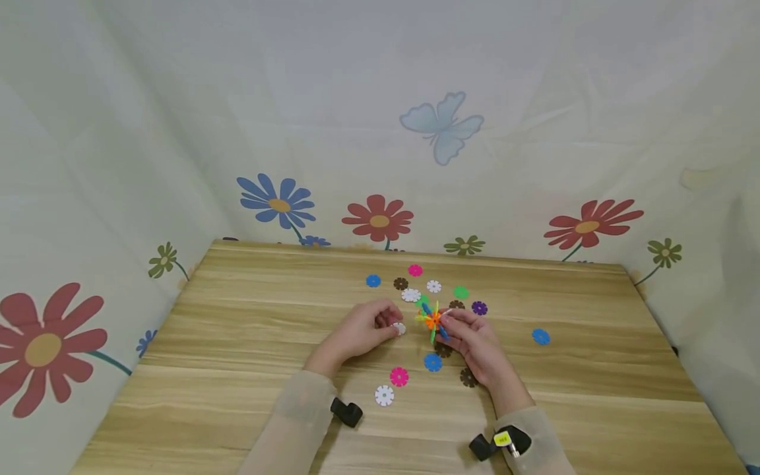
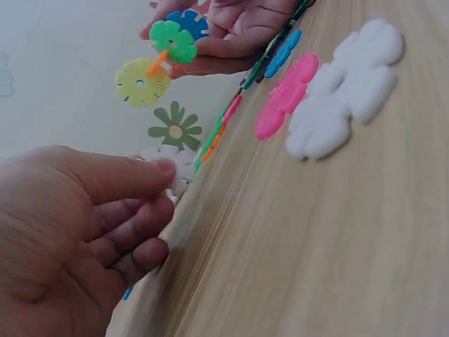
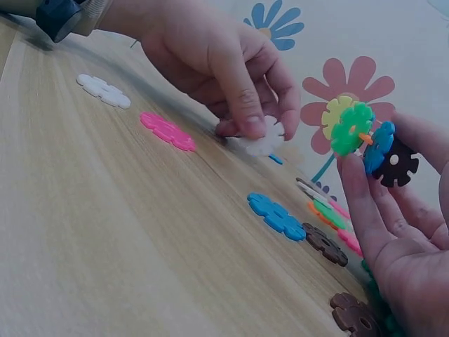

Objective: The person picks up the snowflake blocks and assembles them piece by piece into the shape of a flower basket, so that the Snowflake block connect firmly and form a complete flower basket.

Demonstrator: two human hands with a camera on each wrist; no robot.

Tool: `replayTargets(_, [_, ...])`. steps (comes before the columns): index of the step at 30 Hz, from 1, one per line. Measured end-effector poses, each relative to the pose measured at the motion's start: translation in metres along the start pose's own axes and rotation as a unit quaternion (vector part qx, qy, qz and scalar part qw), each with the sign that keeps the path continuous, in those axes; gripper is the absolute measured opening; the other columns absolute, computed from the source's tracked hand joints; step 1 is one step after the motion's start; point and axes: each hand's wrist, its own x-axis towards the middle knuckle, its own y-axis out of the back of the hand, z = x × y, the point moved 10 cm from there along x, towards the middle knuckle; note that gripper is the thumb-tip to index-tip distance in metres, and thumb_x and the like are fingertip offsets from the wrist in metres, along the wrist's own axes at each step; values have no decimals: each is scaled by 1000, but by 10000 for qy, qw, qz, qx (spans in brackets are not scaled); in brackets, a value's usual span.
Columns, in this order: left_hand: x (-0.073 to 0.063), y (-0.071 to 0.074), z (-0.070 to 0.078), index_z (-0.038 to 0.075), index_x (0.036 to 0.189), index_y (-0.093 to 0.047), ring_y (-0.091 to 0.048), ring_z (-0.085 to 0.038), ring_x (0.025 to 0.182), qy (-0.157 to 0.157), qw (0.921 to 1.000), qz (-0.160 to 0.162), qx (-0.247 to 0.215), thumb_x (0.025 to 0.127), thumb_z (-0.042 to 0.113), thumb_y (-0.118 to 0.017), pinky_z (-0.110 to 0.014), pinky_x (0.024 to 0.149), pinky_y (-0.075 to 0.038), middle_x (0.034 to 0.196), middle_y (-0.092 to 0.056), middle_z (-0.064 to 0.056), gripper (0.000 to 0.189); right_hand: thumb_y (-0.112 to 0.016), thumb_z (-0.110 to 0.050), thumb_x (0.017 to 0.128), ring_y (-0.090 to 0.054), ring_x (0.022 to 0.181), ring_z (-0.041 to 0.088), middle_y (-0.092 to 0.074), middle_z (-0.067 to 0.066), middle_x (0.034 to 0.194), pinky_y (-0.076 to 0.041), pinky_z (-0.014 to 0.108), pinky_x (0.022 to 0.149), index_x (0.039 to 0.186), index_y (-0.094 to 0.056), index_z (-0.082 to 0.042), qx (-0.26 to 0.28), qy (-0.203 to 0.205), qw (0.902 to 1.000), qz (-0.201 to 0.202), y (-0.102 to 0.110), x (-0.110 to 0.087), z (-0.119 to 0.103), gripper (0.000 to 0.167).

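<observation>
My left hand [image 1: 365, 330] pinches a small white notched flower disc [image 1: 400, 328] between thumb and fingers, a little above the table. To its right, my right hand [image 1: 479, 343] holds a cluster of interlocked flower discs [image 1: 434, 320] by its right side. Around an orange middle, the cluster has a yellow disc [image 2: 142, 82], a green disc [image 3: 352, 129] and blue discs [image 3: 379, 146]. A dark disc [image 3: 397, 163] shows beside the blue one in the right wrist view. The white disc and the cluster are apart. My right fingers partly hide the cluster's right side.
Loose flower discs lie about the hands on the wooden table [image 1: 237, 316]: pink [image 1: 399, 377], white [image 1: 384, 396], blue [image 1: 433, 362], brown [image 1: 469, 377] and purple [image 1: 479, 308]. Another blue disc [image 1: 540, 336] lies farther right. A flower-printed curtain [image 1: 332, 132] hangs behind.
</observation>
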Motion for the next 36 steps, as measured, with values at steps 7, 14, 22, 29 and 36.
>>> replayTargets(7, [-1,11,10,21,108,-82,-67,-14,88,-69,9972,648,-356,102,25,-82,-31,78,-59,98,-75,10,7,-64,-2,110,-77,98,13,-78,0,107,-64,34,92,111,-75,-12,248,203,9994,-163,-3,-1,-4,15])
replayTargets(14, [-1,14,20,20,108,-85,-72,-13,85,-213,9909,1025,-844,100,24,-84,-30,75,-62,95,-79,10,9,-65,2,108,-77,98,15,-79,3,104,-65,36,91,118,-67,-8,548,290,9981,-6,-1,1,-5,15])
replayTargets(22, [-1,6,30,18,109,-84,-72,-16,77,-294,9882,1161,-954,102,24,-82,-27,67,-60,91,-80,-6,9,-67,-4,109,-77,96,15,-74,2,105,-64,39,94,113,-70,-10,479,259,9985,96,0,2,-4,8])
replayTargets(29, [0,-1,43,10,109,-83,-77,-19,84,-740,9838,1267,-1031,102,15,-80,-28,74,-64,97,-82,-4,8,-65,-3,109,-78,95,14,-78,1,103,-64,36,92,109,-72,-12,408,183,9990,60,-1,1,-3,11])
replayTargets(36, [0,-2,51,6,105,-84,-74,-8,84,-1014,9798,1556,-734,100,9,-82,-26,77,-64,98,-82,-2,6,-64,-2,109,-81,95,20,-81,2,102,-65,38,92,108,-76,-14,283,312,9991,-66,-4,0,-6,17])
